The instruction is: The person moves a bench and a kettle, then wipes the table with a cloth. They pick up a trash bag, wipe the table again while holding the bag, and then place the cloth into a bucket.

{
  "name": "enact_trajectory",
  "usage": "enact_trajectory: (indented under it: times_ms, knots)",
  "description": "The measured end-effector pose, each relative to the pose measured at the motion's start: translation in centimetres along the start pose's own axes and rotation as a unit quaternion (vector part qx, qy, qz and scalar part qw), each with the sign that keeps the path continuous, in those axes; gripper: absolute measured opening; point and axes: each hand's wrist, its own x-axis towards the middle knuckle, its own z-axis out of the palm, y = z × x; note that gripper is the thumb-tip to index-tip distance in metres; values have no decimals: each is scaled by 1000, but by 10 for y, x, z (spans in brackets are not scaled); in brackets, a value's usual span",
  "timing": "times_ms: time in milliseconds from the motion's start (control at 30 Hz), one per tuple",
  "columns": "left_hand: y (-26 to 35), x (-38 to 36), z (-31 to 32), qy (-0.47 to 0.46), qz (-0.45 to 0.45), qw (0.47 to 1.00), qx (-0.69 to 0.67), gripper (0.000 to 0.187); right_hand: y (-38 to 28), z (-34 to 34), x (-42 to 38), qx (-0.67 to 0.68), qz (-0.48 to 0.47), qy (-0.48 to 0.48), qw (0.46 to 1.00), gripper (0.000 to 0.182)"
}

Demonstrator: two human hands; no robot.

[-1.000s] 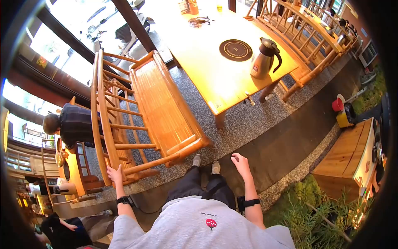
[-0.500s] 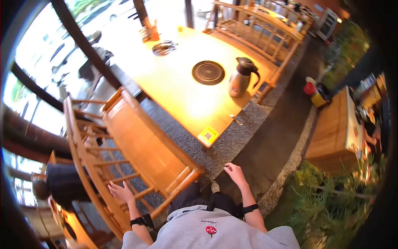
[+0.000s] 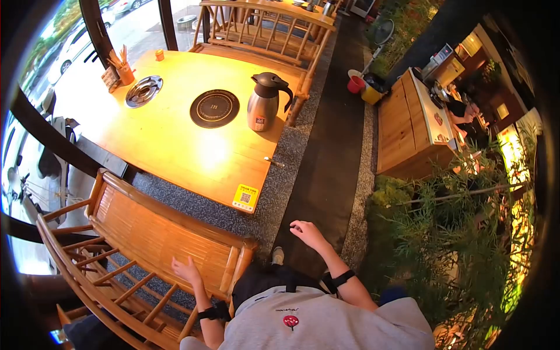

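My left hand [image 3: 186, 270] hangs over the bamboo bench [image 3: 154, 224], its fingers spread and nothing in them. Whether it touches the bench cannot be made out, but it looks to be above the seat. My right hand [image 3: 308, 233] is held out over the dark walkway, beyond the bench's end. Its fingers are loosely bent, with no object visible in them. Ahead of both hands stands a wooden table [image 3: 169, 140]. On its near corner lies a yellow QR code card [image 3: 245, 198], the thing closest to my right hand on the tabletop.
The table carries a steel thermos jug [image 3: 263, 108], a round black burner plate [image 3: 214, 109], a metal dish [image 3: 144, 91] and a chopstick holder [image 3: 125, 73]. A walkway [image 3: 324, 163] runs along its right side. Bamboo plants [image 3: 461, 227] and a wooden counter [image 3: 408, 128] border it; a person's arm shows there.
My view has turned right, so the table and bench sit further left and more of the counter shows. My left hand appears over the seat instead of the bench's back rails.
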Motion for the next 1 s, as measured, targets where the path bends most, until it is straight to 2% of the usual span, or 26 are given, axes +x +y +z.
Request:
enact_trajectory:
  times_ms: [67,167,500,800,1000]
  knots:
    - [14,-9,7,-40,9,999,-28,65,1,4,3,14,-10,17,1000,23]
    - [33,-20,8,-66,82,992,-75,63,-6,7,8,17,-5,4,1000,23]
    - [59,-35,-17,-126,77,980,-132,55,-1,23,10,39,-32,-20,999,24]
    - [58,-53,-27,-103,54,985,-131,49,1,14,27,36,-70,-60,995,25]
    - [41,-72,-33,-51,31,993,-104,46,15,17,47,36,-79,-116,989,27]
